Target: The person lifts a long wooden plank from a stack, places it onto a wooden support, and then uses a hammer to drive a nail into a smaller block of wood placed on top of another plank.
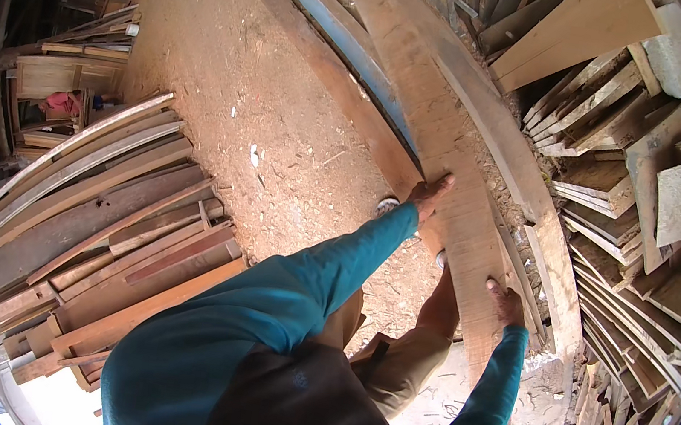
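Holding the wide plank (448,143) before you, you curl your left hand (430,198) and right hand (506,304) around opposite edges. It overlaps the blue board (359,54) in view; handling looks under way, release not yet done, the remainder unclear.

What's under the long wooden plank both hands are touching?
A blue strip runs up to its left edge; whatever lies directly beneath the plank is covered.
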`<action>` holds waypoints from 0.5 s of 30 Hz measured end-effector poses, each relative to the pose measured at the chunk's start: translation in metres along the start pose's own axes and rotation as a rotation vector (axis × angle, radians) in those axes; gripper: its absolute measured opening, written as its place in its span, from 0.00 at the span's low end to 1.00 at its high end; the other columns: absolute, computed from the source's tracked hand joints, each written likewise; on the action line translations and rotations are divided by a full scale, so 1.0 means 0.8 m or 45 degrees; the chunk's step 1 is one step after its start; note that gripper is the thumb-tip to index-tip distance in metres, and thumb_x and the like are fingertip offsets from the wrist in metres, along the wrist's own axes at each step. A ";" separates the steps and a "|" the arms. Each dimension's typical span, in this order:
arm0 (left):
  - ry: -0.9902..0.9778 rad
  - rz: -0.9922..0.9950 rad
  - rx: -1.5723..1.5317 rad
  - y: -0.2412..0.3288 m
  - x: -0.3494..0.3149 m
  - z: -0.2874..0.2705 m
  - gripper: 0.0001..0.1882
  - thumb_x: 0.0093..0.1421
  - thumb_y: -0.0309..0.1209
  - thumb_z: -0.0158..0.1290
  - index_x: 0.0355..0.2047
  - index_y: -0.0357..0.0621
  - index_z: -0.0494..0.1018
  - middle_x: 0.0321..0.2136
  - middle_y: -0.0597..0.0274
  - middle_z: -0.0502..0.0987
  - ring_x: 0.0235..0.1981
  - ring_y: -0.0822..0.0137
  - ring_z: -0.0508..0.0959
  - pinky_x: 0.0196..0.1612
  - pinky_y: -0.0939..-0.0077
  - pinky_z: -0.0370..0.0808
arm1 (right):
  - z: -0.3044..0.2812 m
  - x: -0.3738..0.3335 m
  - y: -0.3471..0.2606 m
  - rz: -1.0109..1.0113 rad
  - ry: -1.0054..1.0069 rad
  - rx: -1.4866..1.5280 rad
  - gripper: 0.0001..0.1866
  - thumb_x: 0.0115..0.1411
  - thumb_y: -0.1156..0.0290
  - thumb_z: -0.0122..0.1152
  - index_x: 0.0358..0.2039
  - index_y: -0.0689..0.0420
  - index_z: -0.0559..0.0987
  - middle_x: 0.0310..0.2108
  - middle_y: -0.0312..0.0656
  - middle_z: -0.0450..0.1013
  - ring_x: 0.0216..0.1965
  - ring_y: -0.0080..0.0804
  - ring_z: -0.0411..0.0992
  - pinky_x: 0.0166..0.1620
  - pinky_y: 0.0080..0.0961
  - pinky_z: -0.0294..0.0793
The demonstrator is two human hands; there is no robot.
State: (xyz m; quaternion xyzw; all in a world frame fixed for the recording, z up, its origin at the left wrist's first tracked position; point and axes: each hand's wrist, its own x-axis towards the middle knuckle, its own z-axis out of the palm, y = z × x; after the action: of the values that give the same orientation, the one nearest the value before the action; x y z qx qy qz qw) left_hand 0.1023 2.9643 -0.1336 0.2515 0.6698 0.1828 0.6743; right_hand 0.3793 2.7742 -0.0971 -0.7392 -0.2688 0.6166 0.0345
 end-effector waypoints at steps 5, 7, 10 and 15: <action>-0.070 0.060 -0.280 -0.013 -0.071 -0.088 0.47 0.50 0.61 0.62 0.58 0.36 0.65 0.55 0.53 0.71 0.53 0.63 0.71 0.55 0.67 0.70 | 0.078 -0.061 -0.021 0.000 0.014 0.028 0.49 0.41 0.30 0.67 0.44 0.70 0.78 0.43 0.57 0.77 0.47 0.49 0.76 0.49 0.39 0.73; -0.016 0.007 -0.286 -0.013 -0.105 -0.114 0.44 0.52 0.60 0.60 0.58 0.39 0.66 0.54 0.55 0.72 0.53 0.63 0.72 0.55 0.68 0.70 | 0.102 -0.092 -0.044 0.091 -0.031 -0.078 0.49 0.41 0.30 0.67 0.45 0.67 0.79 0.42 0.56 0.78 0.46 0.50 0.76 0.49 0.39 0.73; -0.021 0.039 -0.207 -0.023 -0.132 -0.165 0.43 0.55 0.59 0.58 0.60 0.40 0.65 0.55 0.58 0.71 0.53 0.64 0.72 0.56 0.67 0.71 | 0.146 -0.128 -0.061 0.087 -0.048 -0.154 0.51 0.40 0.29 0.66 0.47 0.68 0.78 0.43 0.58 0.77 0.48 0.50 0.76 0.50 0.39 0.72; 0.010 -0.104 -0.137 -0.032 -0.177 -0.214 0.45 0.56 0.60 0.56 0.64 0.43 0.60 0.58 0.57 0.69 0.56 0.64 0.70 0.57 0.63 0.70 | 0.198 -0.153 -0.046 0.093 -0.056 -0.103 0.51 0.39 0.30 0.67 0.47 0.70 0.78 0.45 0.60 0.76 0.50 0.49 0.75 0.52 0.39 0.72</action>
State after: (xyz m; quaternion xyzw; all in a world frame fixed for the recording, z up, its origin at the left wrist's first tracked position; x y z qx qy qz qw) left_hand -0.0758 2.8775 -0.0297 0.1865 0.6714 0.1920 0.6911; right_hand 0.2070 2.7071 -0.0110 -0.7357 -0.2670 0.6220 -0.0240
